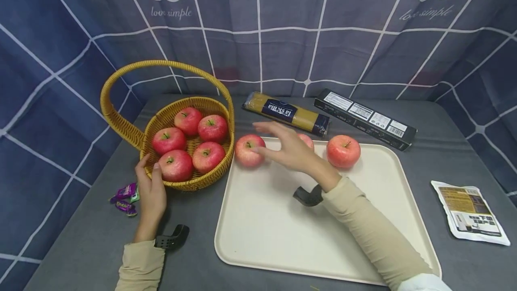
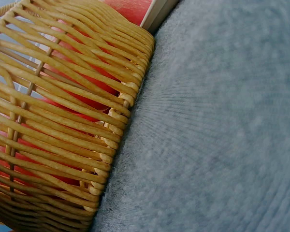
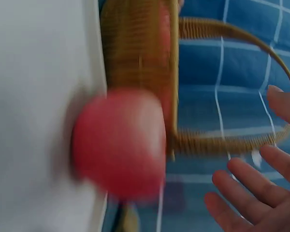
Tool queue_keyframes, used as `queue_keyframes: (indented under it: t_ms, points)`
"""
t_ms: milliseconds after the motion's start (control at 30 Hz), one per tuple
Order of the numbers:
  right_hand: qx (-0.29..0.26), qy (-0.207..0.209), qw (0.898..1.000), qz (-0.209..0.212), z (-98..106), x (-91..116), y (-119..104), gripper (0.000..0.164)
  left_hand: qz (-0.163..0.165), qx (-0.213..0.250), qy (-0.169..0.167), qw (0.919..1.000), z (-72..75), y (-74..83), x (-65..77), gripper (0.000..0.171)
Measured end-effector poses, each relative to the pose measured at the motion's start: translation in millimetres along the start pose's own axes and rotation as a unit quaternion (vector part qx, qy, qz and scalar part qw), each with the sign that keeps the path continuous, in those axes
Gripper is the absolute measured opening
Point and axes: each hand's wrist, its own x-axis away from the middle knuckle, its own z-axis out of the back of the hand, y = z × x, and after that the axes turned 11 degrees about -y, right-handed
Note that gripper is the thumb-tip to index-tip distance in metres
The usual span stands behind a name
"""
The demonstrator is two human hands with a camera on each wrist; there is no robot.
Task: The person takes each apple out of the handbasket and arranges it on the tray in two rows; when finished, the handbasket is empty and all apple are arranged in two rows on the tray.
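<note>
A yellow wicker basket (image 1: 210, 176) with a tall handle holds several red apples (image 1: 176, 165). My left hand (image 1: 151, 192) grips its near left rim, with the thumb at the edge beside an apple. My right hand (image 1: 288, 147) hovers over the far side of a cream tray (image 1: 282, 237), its fingers spread and holding nothing. Just beyond its thumb sits an apple (image 1: 247, 152) at the tray's far left corner; the right wrist view shows this apple (image 3: 121, 145) blurred, below the spread fingers (image 3: 251, 193). Another apple (image 1: 307, 140) is partly hidden behind the hand. A third apple (image 1: 343, 151) stands farther right.
Behind the tray lie a spaghetti pack (image 1: 286, 113) and a long black box (image 1: 365, 118). A white and brown pouch (image 1: 470, 212) is at the right. Purple-wrapped candies (image 1: 125, 199) lie left of my left hand. A blue checked curtain (image 1: 282, 48) hangs behind.
</note>
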Motion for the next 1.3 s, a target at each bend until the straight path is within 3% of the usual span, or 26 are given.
queue_keyframes:
  t_ms: [167, 367, 467, 567, 633, 700, 833, 1000, 1133, 1300]
  points:
    - [0.005, -0.043, 0.998, 0.037, -37.0, -42.8, -19.8, 0.056, 0.0, -0.004, 0.003, 1.0, 0.5, -1.0, 0.6, 0.046]
    - [0.041, -0.118, 0.992, -0.01, -68.4, -83.2, -39.2, 0.065, 0.006, -0.003, 0.005, 1.0, 3.4, -1.6, 0.8, 0.047]
    - [0.083, -0.164, 0.982, -0.038, -78.5, -95.8, -45.8, 0.075, 0.001, -0.003, 0.006, 1.0, 3.2, -2.1, -0.3, 0.047]
    - [0.144, -0.208, 0.966, -0.061, -84.0, -105.2, -51.1, 0.084, -0.006, -0.002, 0.007, 1.0, 2.6, -2.2, -2.1, 0.048]
    - [0.173, -0.232, 0.955, -0.068, -85.1, -109.4, -53.4, 0.084, -0.008, 0.001, 0.006, 0.9999, 2.1, -1.8, -2.9, 0.048]
    - [0.174, -0.242, 0.952, -0.072, -84.7, -111.1, -54.8, 0.082, -0.006, 0.0, 0.002, 1.0, 1.6, -1.6, -2.8, 0.048]
    - [0.129, -0.218, 0.966, -0.049, -85.1, -108.5, -50.6, 0.075, -0.002, -0.004, 0.003, 1.0, 0.6, -1.2, -1.7, 0.047]
    - [0.013, -0.148, 0.989, -0.026, -78.3, -95.4, -45.8, 0.067, 0.001, -0.011, 0.006, 0.9999, -0.3, -1.2, -0.9, 0.047]
    - [-0.055, -0.112, 0.992, -0.01, -62.8, -80.2, -45.8, 0.063, 0.0, -0.015, 0.006, 0.9999, -0.4, -1.9, -0.5, 0.047]
    - [-0.072, -0.087, 0.993, 0.015, -31.3, -53.2, -43.6, 0.057, 0.002, -0.019, 0.0, 0.9998, 2.4, -2.5, 1.1, 0.047]
